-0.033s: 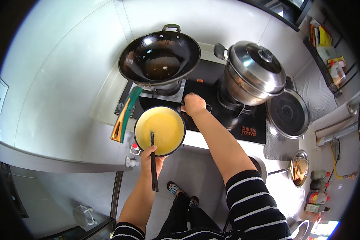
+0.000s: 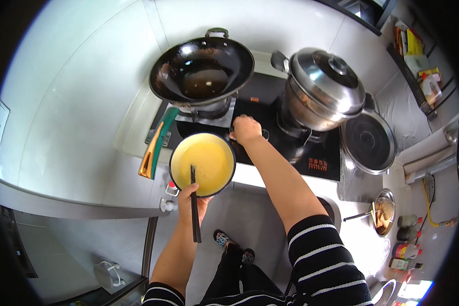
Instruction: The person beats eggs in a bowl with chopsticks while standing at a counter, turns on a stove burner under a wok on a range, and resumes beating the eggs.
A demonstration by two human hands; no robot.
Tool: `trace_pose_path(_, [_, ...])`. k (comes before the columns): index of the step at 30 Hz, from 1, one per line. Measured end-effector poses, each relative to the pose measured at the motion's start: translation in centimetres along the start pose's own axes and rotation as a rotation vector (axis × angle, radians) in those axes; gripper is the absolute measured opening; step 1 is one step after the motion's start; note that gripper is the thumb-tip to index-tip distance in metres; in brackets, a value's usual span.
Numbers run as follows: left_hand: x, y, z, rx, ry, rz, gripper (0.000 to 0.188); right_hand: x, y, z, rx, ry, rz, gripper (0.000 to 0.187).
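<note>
My left hand (image 2: 193,199) holds a cream bowl (image 2: 175,166) with a dark rim from below, thumb at its near edge. Yellow liquid that looks like beaten egg (image 2: 209,159) fills much of it. Dark chopsticks (image 2: 195,219) lean over the near rim under my left thumb, tips in the liquid. My right hand (image 2: 246,128) is closed at the front of the black gas stove (image 2: 301,166), apparently around a control knob that the fingers hide. Beyond the bowl, a black wok (image 2: 204,76) rests on the left burner, oily liquid at its bottom, its green-and-gold handle (image 2: 158,145) pointing toward me.
A lidded steel pot (image 2: 321,94) stands on the right burner. Beside it leans a dark round pan (image 2: 368,143). Farther right are a steel bowl of food (image 2: 383,211) with a utensil and several bottles (image 2: 407,250). A shelf of packets (image 2: 415,66) hangs above.
</note>
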State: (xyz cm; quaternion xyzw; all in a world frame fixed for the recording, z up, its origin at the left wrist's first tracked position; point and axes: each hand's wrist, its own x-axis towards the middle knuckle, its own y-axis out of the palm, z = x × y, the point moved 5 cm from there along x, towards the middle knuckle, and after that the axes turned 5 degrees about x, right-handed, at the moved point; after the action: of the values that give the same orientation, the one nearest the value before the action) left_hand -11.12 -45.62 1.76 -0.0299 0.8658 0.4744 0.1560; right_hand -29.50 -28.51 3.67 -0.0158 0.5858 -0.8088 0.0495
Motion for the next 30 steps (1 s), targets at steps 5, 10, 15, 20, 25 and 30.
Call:
trace_pose_path(5, [-0.4, 0.1, 1.1, 0.013, 0.072, -0.071, 0.04, -0.3, 0.2, -0.2, 0.015, -0.056, -0.078, 0.036])
trace_pose_path(10, [-1.0, -0.4, 1.5, 0.03, 0.084, -0.05, 0.04, -0.6, 0.0, -0.2, -0.013, -0.04, -0.068, 0.041])
trace_pose_path(15, [-2.1, -0.7, 2.0, 0.035, 0.087, -0.028, 0.04, -2.2, -1.3, -0.1, -0.036, 0.021, -0.041, 0.044])
trace_pose_path(20, [-4.9, 0.0, 2.2, 0.056, 0.081, -0.061, 0.043, -8.9, -4.3, -0.6, 0.292, -0.163, -0.563, 0.038])
trace_pose_path(25, [-8.7, 2.7, 2.9, 0.041, 0.016, 0.022, 0.043, -24.7, -9.7, 2.4, 0.671, -0.717, -0.641, 0.039])
trace_pose_path(30, [-13.4, 6.1, 3.5, 0.044, -0.173, 0.052, 0.023, -34.2, -15.0, 8.9, 0.623, -0.993, -0.238, 0.05])
